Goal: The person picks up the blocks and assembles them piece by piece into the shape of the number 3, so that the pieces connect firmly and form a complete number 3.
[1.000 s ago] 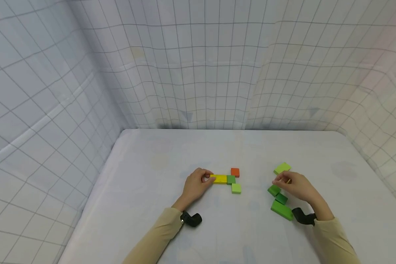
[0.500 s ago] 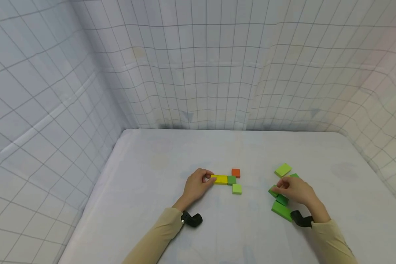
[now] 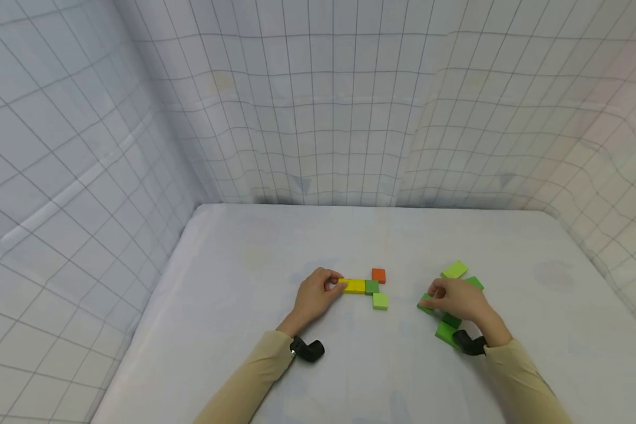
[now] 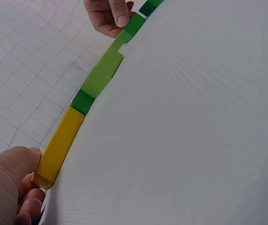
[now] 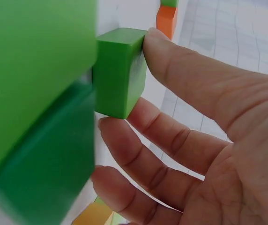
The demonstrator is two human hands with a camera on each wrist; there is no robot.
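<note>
My left hand [image 3: 315,294] pinches the left end of a yellow block [image 3: 354,287] between thumb and fingers, as the left wrist view also shows. Against that block's right end sits a small green block [image 3: 371,287]. An orange-red block [image 3: 378,275] lies just behind it and a light green block [image 3: 380,301] just in front. To the right, my right hand [image 3: 458,299] holds another green block [image 5: 113,75], thumb on one edge and fingertips at the opposite one. Close to this hand are a dark green block [image 5: 54,159] and a larger green block [image 3: 445,333], partly covered by the wrist camera.
Behind my right hand lie a light green block [image 3: 454,270] and a green block [image 3: 474,282]. A white cloth covers the table [image 3: 275,247], and grid-patterned curtains [image 3: 344,118] stand along its back and sides. Each wrist carries a black camera.
My right hand has come down from beside the light green block, taken hold of a green block and shifted it left, away from the dark green one. The left hand stays put.
</note>
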